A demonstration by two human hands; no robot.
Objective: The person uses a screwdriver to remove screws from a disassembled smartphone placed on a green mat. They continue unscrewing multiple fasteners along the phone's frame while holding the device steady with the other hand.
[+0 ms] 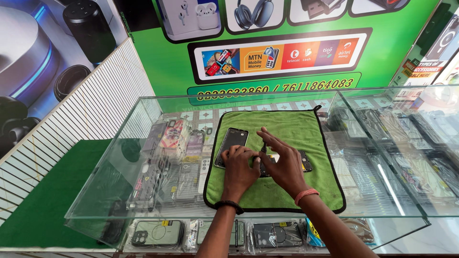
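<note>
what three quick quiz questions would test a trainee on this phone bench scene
1. True or false: the green cloth lies on top of the glass display case.
2. Which hand holds the thin dark tool? A the left hand B the right hand
3. What lies flat on the cloth just beyond the left hand?

Key
1. True.
2. B; its fingers pinch the tool above the opened phone.
3. A dark phone back panel.
</note>
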